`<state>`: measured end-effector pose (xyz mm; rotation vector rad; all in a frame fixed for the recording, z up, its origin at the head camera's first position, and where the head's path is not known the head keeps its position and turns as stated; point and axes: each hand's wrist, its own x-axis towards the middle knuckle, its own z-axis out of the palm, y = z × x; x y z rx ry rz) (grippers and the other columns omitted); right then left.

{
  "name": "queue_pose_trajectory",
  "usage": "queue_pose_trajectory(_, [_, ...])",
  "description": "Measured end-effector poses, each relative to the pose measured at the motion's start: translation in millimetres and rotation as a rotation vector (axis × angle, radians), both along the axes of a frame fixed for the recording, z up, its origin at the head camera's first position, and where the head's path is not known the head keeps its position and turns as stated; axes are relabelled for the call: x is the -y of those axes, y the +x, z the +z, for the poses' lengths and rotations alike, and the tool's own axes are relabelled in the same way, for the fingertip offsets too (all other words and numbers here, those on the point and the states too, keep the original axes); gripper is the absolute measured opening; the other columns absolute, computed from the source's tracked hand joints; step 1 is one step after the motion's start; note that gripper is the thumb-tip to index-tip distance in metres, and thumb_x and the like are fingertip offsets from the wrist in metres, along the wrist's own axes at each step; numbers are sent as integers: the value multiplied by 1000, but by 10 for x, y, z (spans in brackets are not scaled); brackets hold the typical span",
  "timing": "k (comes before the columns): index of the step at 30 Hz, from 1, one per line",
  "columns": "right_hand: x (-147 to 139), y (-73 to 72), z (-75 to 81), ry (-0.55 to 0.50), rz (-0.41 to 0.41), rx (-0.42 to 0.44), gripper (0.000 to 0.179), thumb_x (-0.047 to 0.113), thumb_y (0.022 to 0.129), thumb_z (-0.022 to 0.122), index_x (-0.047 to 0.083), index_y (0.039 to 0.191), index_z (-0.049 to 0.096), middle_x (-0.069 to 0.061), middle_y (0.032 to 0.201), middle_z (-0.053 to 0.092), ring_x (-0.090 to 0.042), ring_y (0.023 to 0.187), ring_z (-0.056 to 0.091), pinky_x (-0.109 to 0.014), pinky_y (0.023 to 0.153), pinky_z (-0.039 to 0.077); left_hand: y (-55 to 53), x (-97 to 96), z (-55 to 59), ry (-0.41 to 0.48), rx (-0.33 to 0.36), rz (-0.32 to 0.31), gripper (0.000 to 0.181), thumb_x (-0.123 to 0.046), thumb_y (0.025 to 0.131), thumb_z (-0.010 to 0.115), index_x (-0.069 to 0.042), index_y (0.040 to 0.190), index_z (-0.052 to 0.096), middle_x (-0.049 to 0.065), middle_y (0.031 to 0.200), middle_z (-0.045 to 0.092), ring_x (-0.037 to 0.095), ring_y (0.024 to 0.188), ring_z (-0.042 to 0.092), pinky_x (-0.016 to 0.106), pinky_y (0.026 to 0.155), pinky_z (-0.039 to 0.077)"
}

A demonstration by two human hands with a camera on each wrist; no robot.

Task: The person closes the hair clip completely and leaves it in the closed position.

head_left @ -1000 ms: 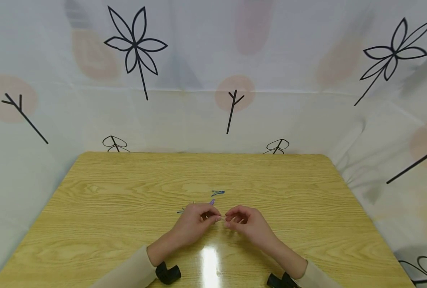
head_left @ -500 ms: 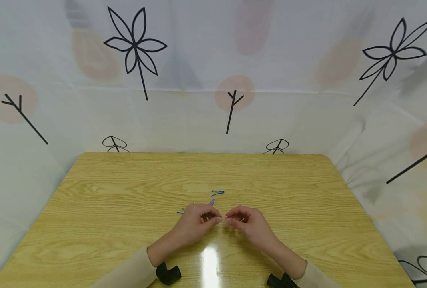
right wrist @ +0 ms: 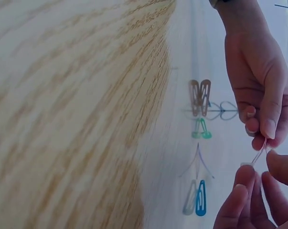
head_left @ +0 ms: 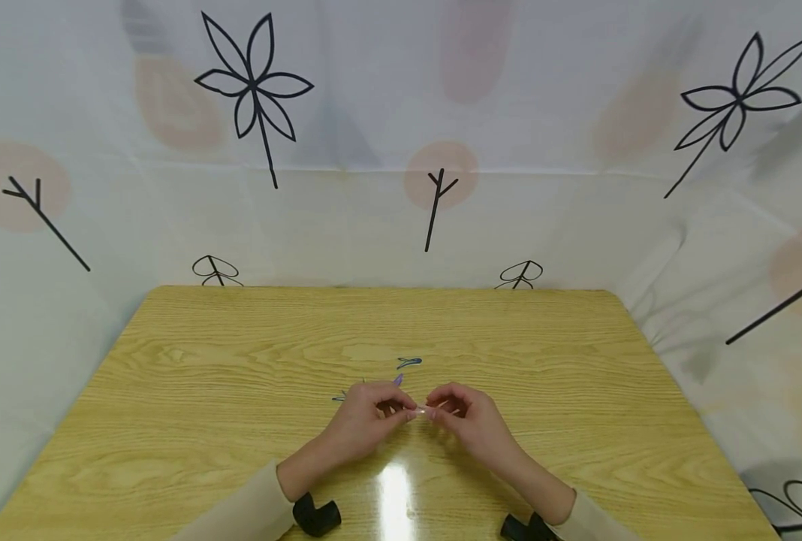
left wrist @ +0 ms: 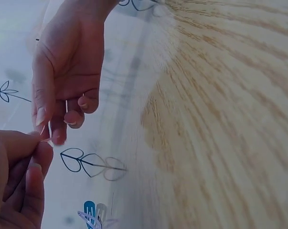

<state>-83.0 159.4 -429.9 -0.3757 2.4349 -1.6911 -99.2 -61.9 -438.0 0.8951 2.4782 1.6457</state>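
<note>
A thin pink snap hair clip point(head_left: 421, 410) bridges the fingertips of both hands, low over the table. My left hand point(head_left: 367, 418) pinches one end of it between thumb and index finger. At the other end, my right hand point(head_left: 471, 422) holds the clip with its thumb and fingertips. In the right wrist view the pink clip point(right wrist: 260, 153) looks spread into a narrow V. Beyond the hands, a blue hair clip point(head_left: 410, 362) and a purple hair clip point(head_left: 399, 379) lie on the table, the purple one partly hidden by the left hand.
More clips show in the right wrist view: a brown hair clip point(right wrist: 206, 98), a green one point(right wrist: 204, 129) and a blue one point(right wrist: 201, 198). The wooden table point(head_left: 239, 330) meets a patterned white cloth point(head_left: 360, 225) behind it.
Both hands keep nearly the same place. The right fingertips have shifted slightly to the right, and more of the pink clip shows between the hands.
</note>
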Motion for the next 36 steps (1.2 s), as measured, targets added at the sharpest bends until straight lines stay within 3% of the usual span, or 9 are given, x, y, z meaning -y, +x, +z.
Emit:
queue_pose_trajectory(5, [4, 5, 25, 22, 12, 42, 23, 17, 95, 70, 3, 113, 71, -9, 97, 71, -27, 82, 66, -29, 64, 52, -3, -2, 10, 26, -36, 12, 6, -14, 92, 73, -16, 96, 78, -10, 90, 71, 5, 80, 65, 26, 66, 54])
queue_pose_trajectory(17, [14, 6, 27, 83, 2, 25, 8, 13, 93, 71, 6, 96, 74, -8, 87, 71, -23, 75, 62, -25, 62, 47, -13, -4, -15, -13, -44, 12, 5, -9, 92, 73, -12, 92, 78, -8, 88, 72, 3, 78, 65, 25, 61, 52])
queue_pose_trajectory(27, [-4, 10, 15, 68, 22, -4, 6, 10, 93, 70, 6, 95, 73, -7, 87, 70, -20, 76, 63, -25, 64, 47, -10, -7, -17, -32, 37, 23, 10, -13, 90, 75, -15, 99, 79, -9, 88, 73, 5, 68, 61, 25, 59, 50])
queue_pose_trajectory(36, [-31, 21, 31, 4, 87, -30, 6, 9, 94, 68, 6, 95, 73, -8, 89, 71, -26, 79, 64, -27, 68, 50, -22, 11, -14, 7, 150, -25, 10, -14, 92, 72, -20, 94, 80, 2, 78, 72, 24, 63, 64, 26, 54, 50])
